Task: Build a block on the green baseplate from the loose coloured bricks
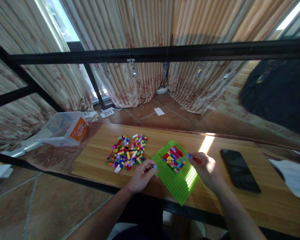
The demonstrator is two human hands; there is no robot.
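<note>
A green baseplate (176, 180) lies on the wooden table (152, 136), with a patch of coloured bricks (173, 158) built on its far part. My left hand (141, 175) rests at the plate's left edge, fingers pinched on a small light-blue brick (155, 166). At the plate's right edge my right hand (208, 170) is closed on a red tool or brick (197, 160), with a small blue brick (189, 155) at its tip. A pile of loose coloured bricks (127, 153) lies left of the plate.
A black phone (240, 170) lies to the right on the table. White paper (293, 175) sits at the far right. A clear plastic box (65, 128) stands at the left end. A black metal frame (152, 53) crosses above, and curtains hang behind.
</note>
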